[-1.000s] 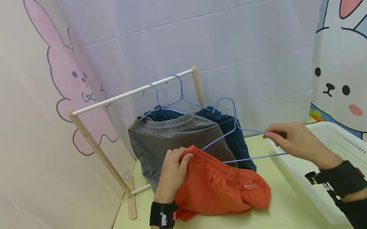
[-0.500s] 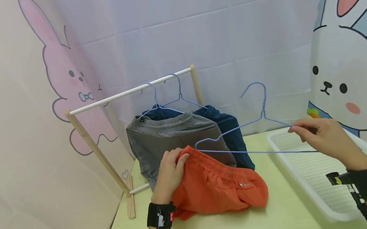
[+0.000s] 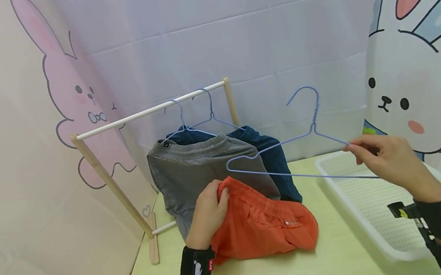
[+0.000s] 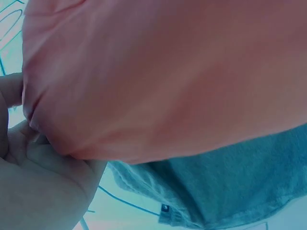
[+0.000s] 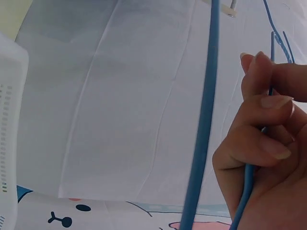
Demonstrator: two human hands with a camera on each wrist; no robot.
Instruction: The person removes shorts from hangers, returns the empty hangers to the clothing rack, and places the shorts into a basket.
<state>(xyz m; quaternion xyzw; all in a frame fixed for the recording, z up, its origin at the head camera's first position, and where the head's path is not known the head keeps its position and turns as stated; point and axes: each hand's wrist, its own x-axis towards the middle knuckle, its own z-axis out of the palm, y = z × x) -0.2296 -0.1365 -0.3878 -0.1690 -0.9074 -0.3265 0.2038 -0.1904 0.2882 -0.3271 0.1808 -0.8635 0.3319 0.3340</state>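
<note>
Shorts (image 3: 269, 225), likely light, soft and slack, droop from the left grip (image 3: 208, 211), which pinches one end of the gathered waistband (image 3: 251, 194), probably the surest hold, while the hanger (image 3: 315, 115), seemingly light, stiff wire, extends leftward from the right grip (image 3: 388, 161) pinching its shoulder (image 3: 332, 138).

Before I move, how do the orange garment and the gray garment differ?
The orange garment is in the left hand's grip; the gray garment hangs from the rack on a hanger.
In the head view, the orange garment is in front, partly hiding the gray garment.
The orange garment's waistband slopes more steeply than the gray garment's.
Both are cloth with a waistband.
</note>
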